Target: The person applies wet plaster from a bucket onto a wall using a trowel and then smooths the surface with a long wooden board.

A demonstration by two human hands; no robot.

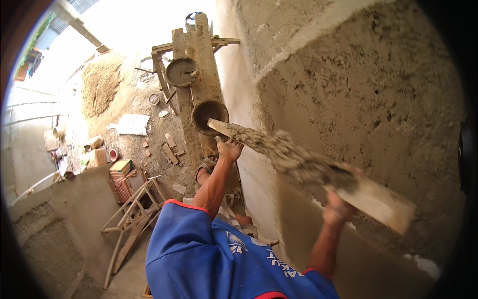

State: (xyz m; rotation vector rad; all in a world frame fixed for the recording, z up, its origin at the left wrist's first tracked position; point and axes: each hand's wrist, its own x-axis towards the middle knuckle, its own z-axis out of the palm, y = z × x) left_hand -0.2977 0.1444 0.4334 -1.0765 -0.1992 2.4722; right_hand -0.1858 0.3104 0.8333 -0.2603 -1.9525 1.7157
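A long wooden board (381, 203) slants across the view, with wet grey mortar (294, 155) heaped along its middle. My left hand (229, 148) supports the board's far left end from below, its fingers bent at the near edge. Farther right, my right hand (340, 207) grips the lower edge, slightly blurred. The left tip of the board overlaps a round dark basin (203, 113) on the planks. Beside the board's right part is the wall (343, 99), rough with grey plaster.
Scaffold planks (205, 50) rest on a wooden trestle (231, 41) and bear another basin (172, 74) of mortar. Left are a sand heap (101, 82), a white sack (133, 124), stacked bricks (122, 187) and a wooden frame (133, 212). A low wall (79, 199) stands lower left.
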